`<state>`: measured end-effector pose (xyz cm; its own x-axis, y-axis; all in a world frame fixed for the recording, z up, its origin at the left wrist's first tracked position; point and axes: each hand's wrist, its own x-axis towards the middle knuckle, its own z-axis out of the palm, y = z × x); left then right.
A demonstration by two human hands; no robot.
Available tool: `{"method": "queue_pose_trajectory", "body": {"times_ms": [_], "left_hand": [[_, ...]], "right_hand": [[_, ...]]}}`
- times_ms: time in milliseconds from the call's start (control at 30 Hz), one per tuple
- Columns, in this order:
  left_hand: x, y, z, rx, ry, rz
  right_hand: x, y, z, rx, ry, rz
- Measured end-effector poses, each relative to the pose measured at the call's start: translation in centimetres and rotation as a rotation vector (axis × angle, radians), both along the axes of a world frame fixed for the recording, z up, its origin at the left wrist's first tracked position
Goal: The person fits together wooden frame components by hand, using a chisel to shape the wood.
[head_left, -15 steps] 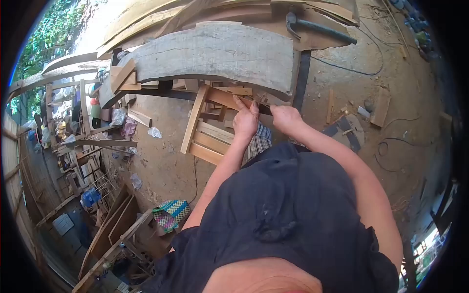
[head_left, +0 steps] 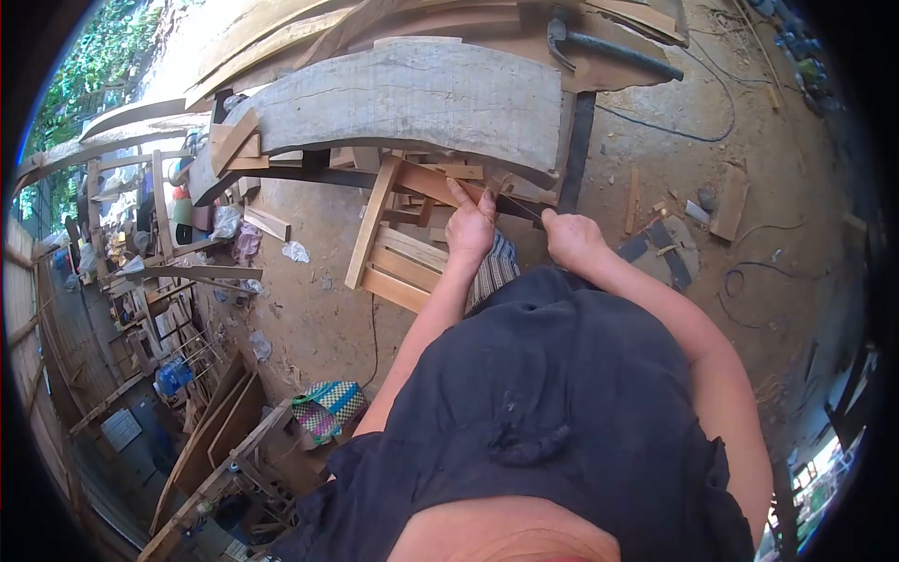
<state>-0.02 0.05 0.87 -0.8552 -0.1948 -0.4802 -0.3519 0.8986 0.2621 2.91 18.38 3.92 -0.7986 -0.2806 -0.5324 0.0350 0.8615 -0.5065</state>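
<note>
A small slatted wooden frame (head_left: pixel 375 223) leans between my lap and the bench. My left hand (head_left: pixel 470 229) is closed around its upper rail (head_left: pixel 429 182), the forefinger stretched along the wood and the thumb on the other side. To the right, my right hand (head_left: pixel 574 240) is closed on the near end of a thin, straight, dark tool (head_left: pixel 524 208). That tool slants up and left toward the end of the rail, close to my left thumb. Its exact kind I cannot make out. Striped cloth (head_left: pixel 497 270) shows beneath my left wrist.
A thick curved grey board (head_left: pixel 403 103) spans the bench ahead. Beyond it lies a hammer-like tool (head_left: pixel 618 54) with a long dark handle. Wood offcuts (head_left: pixel 729 203) and a cord (head_left: pixel 674 138) are on the ground at right. A woven basket (head_left: pixel 330 410) stands at lower left.
My right hand has drawn back to the right and slightly toward me, and more of the thin tool shows. My left hand and the wooden frame have barely moved.
</note>
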Motion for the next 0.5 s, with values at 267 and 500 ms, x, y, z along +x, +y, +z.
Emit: {"method": "queue_pose_trajectory", "body": {"times_ms": [267,500], "left_hand": [[0.0,0.1,-0.2,-0.042,0.000,-0.036],[0.3,0.5,0.2,-0.007,-0.011,-0.025]], "right_hand": [[-4.2,-5.1,-3.6,-0.145,0.137,-0.015],[0.2,0.2,-1.3,-0.022,0.011,-0.014]]}}
